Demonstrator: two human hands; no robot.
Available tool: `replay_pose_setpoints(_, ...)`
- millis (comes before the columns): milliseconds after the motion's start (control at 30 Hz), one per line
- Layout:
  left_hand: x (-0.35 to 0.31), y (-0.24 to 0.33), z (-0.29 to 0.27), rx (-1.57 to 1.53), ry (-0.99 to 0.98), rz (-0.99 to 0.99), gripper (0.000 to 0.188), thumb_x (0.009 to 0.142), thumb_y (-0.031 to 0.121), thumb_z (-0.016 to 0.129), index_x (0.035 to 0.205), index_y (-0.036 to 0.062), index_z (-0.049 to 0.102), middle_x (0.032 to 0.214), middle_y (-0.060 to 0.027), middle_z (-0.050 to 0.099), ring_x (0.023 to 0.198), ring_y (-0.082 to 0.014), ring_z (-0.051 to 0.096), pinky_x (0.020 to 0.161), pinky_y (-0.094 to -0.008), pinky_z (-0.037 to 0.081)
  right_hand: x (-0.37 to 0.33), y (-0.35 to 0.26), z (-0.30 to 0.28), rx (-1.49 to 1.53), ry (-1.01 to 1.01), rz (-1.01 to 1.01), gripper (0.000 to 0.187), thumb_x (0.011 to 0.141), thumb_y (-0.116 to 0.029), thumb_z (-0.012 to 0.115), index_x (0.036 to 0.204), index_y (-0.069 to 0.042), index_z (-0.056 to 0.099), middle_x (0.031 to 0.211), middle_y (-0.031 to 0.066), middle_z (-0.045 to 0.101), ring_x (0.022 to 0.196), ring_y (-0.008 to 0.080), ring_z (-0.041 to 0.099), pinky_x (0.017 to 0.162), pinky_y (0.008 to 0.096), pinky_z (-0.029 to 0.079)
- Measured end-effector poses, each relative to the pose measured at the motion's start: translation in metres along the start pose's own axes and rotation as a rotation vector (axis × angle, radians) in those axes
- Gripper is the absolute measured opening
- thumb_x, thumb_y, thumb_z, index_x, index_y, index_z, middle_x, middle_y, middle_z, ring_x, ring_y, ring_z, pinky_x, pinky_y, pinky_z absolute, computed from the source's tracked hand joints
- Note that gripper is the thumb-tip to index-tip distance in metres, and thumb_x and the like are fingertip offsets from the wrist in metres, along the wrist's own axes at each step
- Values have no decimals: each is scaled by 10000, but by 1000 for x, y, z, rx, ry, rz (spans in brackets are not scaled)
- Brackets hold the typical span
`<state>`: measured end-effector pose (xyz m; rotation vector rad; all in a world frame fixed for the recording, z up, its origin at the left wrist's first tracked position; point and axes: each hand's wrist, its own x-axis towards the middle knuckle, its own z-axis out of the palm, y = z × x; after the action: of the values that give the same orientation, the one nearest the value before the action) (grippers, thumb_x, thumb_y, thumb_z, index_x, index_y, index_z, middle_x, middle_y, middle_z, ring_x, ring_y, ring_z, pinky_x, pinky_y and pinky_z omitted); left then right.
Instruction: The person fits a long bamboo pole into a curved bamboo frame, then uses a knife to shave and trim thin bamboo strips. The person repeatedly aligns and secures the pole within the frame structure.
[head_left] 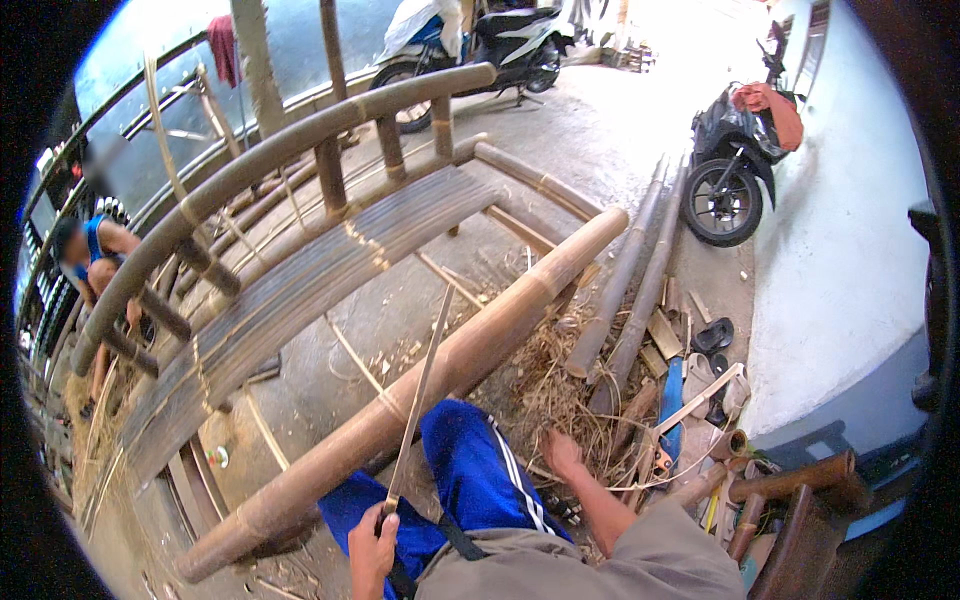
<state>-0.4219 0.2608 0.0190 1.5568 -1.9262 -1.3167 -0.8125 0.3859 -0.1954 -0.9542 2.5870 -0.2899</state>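
My left hand [372, 545], low in the middle, is closed round the lower end of a long thin bamboo strip [425, 385]. The strip slants up across a thick bamboo pole [450, 350], the near rail of a large bench frame. A small dark piece shows at my left fingers; its kind is unclear. To the right of my knee, my right hand [564, 455] reaches down beside a heap of bamboo shavings [545, 385]. Its fingers look curled, and what they hold, if anything, is hidden. Grey bamboo slats [300, 280] lie along the frame's far side.
A curved bamboo backrest [290, 150] rises beyond the slats. Long bamboo poles [640, 270], a blue-handled saw [670, 410] and sandals [713, 335] lie at right. Motorbikes [725, 170] stand behind. Another person [100, 240] crouches far left; a white wall [840, 250] bounds the right.
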Motion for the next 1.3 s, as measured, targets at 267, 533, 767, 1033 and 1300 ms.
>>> replay_pose_setpoints(267, -4, 7, 7, -29, 46, -107, 305, 946, 271, 682, 1078, -2, 707, 706, -89, 641, 625, -157, 619, 610, -327, 501, -20, -116, -95, 673, 189, -356, 727, 958, -469, 638, 1414, 71, 468, 1242, 305, 627, 1177, 420, 603, 978, 490, 497)
replay_pose_setpoints(533, -10, 23, 10, 47, 120, 85, 269, 939, 249, 712, 1024, -6, 712, 766, -150, 691, 654, -193, 623, 631, -347, 482, -62, -245, -128, 935, -520, -449, 421, 1047, -380, 562, 992, 29, 645, 753, 97, 693, 678, 157, 658, 621, 322, 531)
replay_pose_setpoints(767, -11, 21, 10, 19, 82, 66, 310, 939, 333, 711, 997, 28, 720, 758, -157, 684, 655, -271, 645, 629, -375, 487, -65, -224, -147, 958, -550, -487, 436, 1076, -351, 508, 852, 2, 632, 547, 55, 582, 456, 132, 547, 450, 282, 441)
replay_pose_setpoints(1033, -4, 13, 16, -42, 65, 66, 302, 955, 306, 694, 1023, 12, 709, 819, -169, 701, 705, -282, 656, 661, -373, 494, -55, -209, -184, 1127, -156, -421, 401, 1090, -303, 483, 892, 11, 637, 589, 60, 596, 501, 124, 570, 492, 273, 453)
replay_pose_setpoints(1300, -20, -5, 18, 41, 352, 220, 275, 926, 242, 710, 1095, 25, 703, 1027, -176, 647, 937, -317, 630, 826, -397, 509, -67, -253, -186, 302, 330, -1168, 207, 902, -273, 712, 913, -67, 712, 963, 70, 696, 968, 274, 655, 924, 476, 478)
